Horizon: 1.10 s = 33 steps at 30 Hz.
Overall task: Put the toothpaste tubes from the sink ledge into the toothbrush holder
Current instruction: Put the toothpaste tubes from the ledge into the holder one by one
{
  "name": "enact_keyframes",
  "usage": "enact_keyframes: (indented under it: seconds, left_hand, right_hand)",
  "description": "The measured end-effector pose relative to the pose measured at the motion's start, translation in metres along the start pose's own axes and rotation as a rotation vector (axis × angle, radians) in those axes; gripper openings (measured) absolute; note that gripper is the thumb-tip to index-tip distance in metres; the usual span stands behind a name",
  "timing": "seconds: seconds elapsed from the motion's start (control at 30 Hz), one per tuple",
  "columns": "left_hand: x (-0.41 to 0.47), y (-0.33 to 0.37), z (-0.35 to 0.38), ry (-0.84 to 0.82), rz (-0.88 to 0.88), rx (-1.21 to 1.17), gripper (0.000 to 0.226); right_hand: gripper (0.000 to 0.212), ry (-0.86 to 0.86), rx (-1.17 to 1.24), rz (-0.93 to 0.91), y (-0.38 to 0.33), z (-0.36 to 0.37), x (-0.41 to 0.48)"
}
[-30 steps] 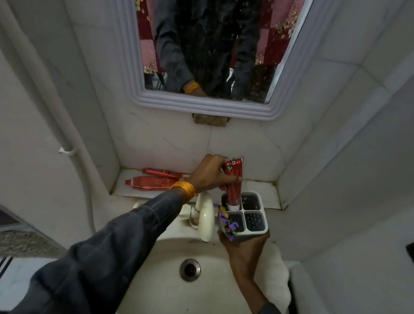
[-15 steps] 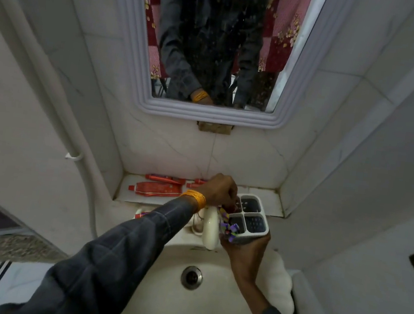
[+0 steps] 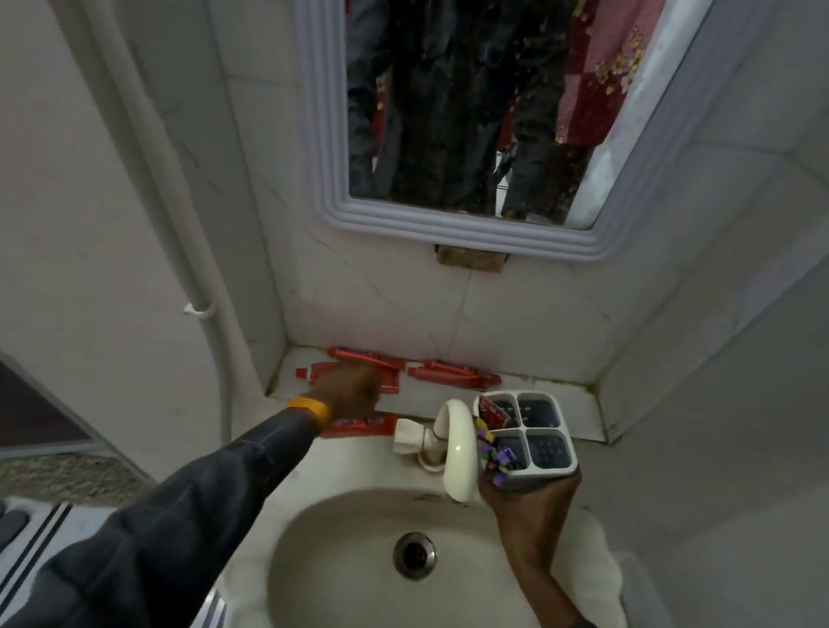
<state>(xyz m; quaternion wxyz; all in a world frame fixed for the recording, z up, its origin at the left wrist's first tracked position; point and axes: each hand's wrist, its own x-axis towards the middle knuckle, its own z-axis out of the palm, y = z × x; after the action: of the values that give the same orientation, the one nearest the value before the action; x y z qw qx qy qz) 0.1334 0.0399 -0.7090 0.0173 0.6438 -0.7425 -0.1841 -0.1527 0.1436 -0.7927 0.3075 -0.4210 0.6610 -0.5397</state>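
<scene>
Cupped from beneath, the toothbrush holder (image 3: 525, 437) sits in the right hand (image 3: 520, 501) at centre right of the frame, fingers closed around its base; it is kept upright and just beside the tap (image 3: 454, 447), probably so its four compartments face up and stay within easy reach. One red tube (image 3: 493, 414) already stands in the upper-left compartment; purple-handled brushes (image 3: 494, 454) fill the lower-left one; the two right compartments look empty. Left of centre, the left hand (image 3: 349, 389) is lowered over a toothpaste tube (image 3: 315, 372) on the sink ledge (image 3: 562, 408); whether its fingers have closed on that tube cannot be told, since the back of the hand hides them. More tubes remain: one along the back wall (image 3: 366, 357), another pair to its right (image 3: 452, 374), and one nearer the basin (image 3: 368, 427) under the wrist; so several transfers appear still to come. Lying flat, the tubes will likely need tilting upright before they enter a compartment.
</scene>
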Motion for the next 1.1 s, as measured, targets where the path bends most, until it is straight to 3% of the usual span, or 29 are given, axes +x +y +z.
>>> enact_keyframes:
  seconds: [0.1,0.37,0.57,0.73,0.83,0.97,1.1]
  left_hand:
    - [-0.014,-0.02,0.031,-0.129,-0.055,0.122,0.025]
    - [-0.011,-0.005,0.051,-0.059,-0.046,0.177,0.037]
    - [0.001,0.013,-0.04,0.203,0.0,-0.262,0.027]
    - [0.008,0.082,-0.095,0.107,0.272,-0.549,0.018]
    - [0.013,0.115,-0.088,-0.001,0.391,-0.458,0.02]
    - [0.024,0.132,-0.065,-0.122,0.39,-0.364,0.025]
    - [0.032,0.135,-0.048,-0.114,0.4,-0.19,0.024]
  right_hand:
    - [0.121,0.0,0.004,-0.025,0.0,0.0,-0.001]
    - [0.121,-0.027,-0.004,-0.039,0.0,-0.002,0.001]
    - [0.123,-0.021,0.021,-0.018,-0.002,-0.003,0.003]
    - [0.112,-0.043,0.048,-0.056,-0.011,-0.004,0.003]
    - [0.106,-0.044,0.054,-0.078,-0.011,-0.004,0.003]
    - [0.112,-0.024,0.035,-0.102,-0.014,-0.002,0.002]
    - [0.113,-0.013,0.008,-0.049,-0.013,-0.004,0.003]
